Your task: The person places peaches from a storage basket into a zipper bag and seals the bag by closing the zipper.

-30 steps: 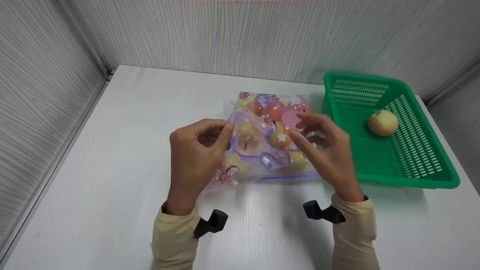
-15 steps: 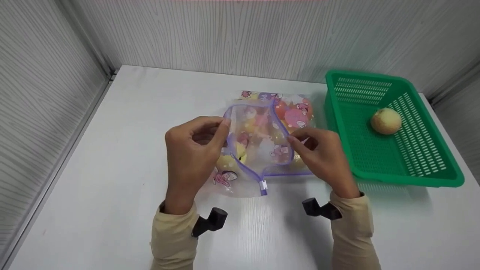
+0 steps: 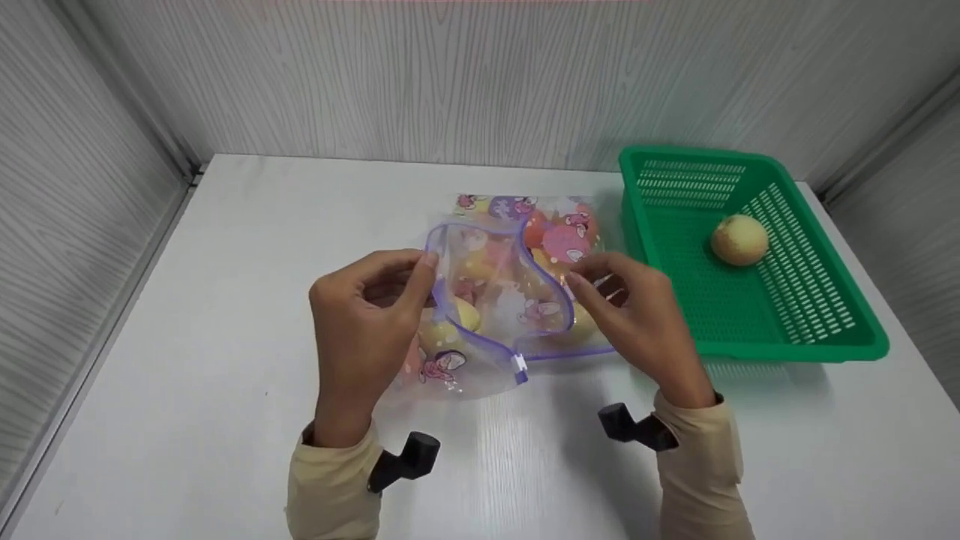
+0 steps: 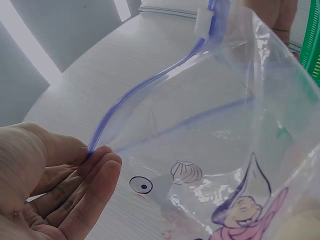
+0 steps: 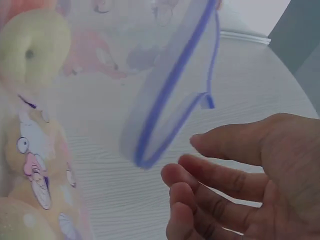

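A clear plastic zipper bag with cartoon prints lies on the table, several round yellow and red fruits showing through it. Its purple-edged mouth is spread wide, and a white slider sits at the near end. My left hand pinches the left rim between thumb and fingertips, as the left wrist view shows. Just off the right rim is my right hand, thumb and index finger apart. In the right wrist view a gap shows between its fingers and the purple zip strip. A pale yellow fruit shows behind the film.
To the right stands a green perforated basket. One round yellow-brown fruit lies inside it. The white table meets a wood-grain panel at the back.
The bag's folded mouth has been spread wide. My right hand came in to the right rim and now stands slightly off it. The left hand keeps pinching the rim; the head view has shifted.
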{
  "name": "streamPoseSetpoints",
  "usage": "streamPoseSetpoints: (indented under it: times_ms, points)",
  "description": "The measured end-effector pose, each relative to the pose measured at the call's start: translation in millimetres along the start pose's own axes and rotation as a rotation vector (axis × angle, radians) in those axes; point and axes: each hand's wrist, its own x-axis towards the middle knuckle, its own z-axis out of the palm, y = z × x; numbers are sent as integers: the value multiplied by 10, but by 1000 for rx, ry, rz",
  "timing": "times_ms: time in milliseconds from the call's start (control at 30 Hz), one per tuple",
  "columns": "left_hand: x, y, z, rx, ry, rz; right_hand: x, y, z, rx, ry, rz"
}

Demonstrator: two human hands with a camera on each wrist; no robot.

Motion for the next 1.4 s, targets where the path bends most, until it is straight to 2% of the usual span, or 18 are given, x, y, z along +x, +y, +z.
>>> streamPoseSetpoints:
  times_ms: [133, 200, 267, 367, 467, 667, 833, 933, 1033, 1167, 1267, 1400]
  points:
    - [-16, -24, 0, 11, 11, -2, 39, 25, -371, -44, 151, 13]
    - [-16, -26, 2, 14, 13, -3, 167, 130, -612, -84, 221, 43]
    - [-12, -27, 8, 16, 11, 0, 338, 293, -849, -136, 256, 113]
    - [-3, -29, 23, 14, 6, 5, 595, 618, -1149, -207, 223, 252]
    - [-12, -33, 25, 22, 1, 8, 779, 1014, -1314, -277, 97, 360]
    - [-23, -33, 26, 18, -13, 0, 908, 1727, -1382, -384, -201, 463]
    - [-10, -35, 27, -4, -11, 4, 910, 1939, -1356, -443, -360, 471]
    - [-9, -35, 25, 3, -12, 2, 899, 1969, -1325, -500, -369, 461]
    - [-6, -30, 22, 2, -9, 3, 886, 2017, -1301, -540, -321, 466]
    - [-2, -28, 24, -1, -2, 8, 870, 2110, -1284, -455, -291, 491]
    - [0, -33, 34, -9, -6, 9, 863, 2154, -1265, -380, -279, 474]
    - [5, -26, 31, -21, -11, 6, 854, 2096, -1194, -439, -235, 383]
